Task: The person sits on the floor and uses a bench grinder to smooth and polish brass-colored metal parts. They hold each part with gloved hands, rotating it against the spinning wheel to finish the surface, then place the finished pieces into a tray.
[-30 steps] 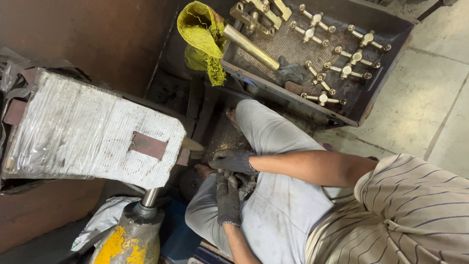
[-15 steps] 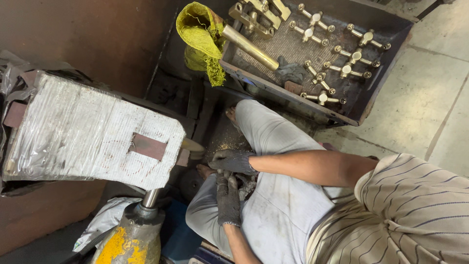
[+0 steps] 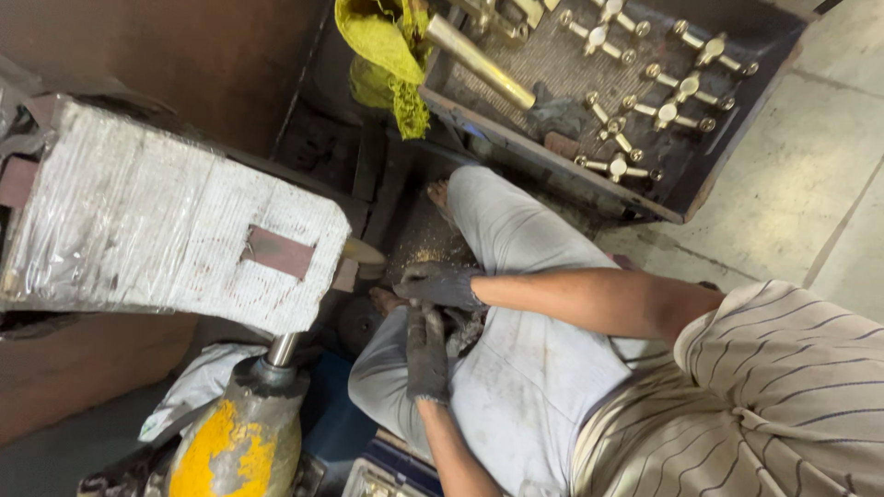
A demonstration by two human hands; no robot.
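Note:
Both my hands wear dark grey gloves and meet over my lap, between my folded legs in pale grey trousers [image 3: 534, 368]. My right hand [image 3: 442, 283] curls down near a brass-coloured tapered spindle [image 3: 364, 250]. My left hand [image 3: 426, 348] reaches up from below, and its fingertips touch the right hand. Together they close on a small dark part [image 3: 460, 324] that the gloves mostly hide. A dark round wheel [image 3: 357, 320] sits just left of the hands.
A machine head wrapped in white plastic [image 3: 166, 230] fills the left. Below it stands a yellow-stained cylinder [image 3: 235, 442]. A dark metal tray [image 3: 718, 156] at top right holds several brass cross-shaped fittings [image 3: 668, 110], a brass rod [image 3: 479, 60] and a yellow cloth [image 3: 382, 55].

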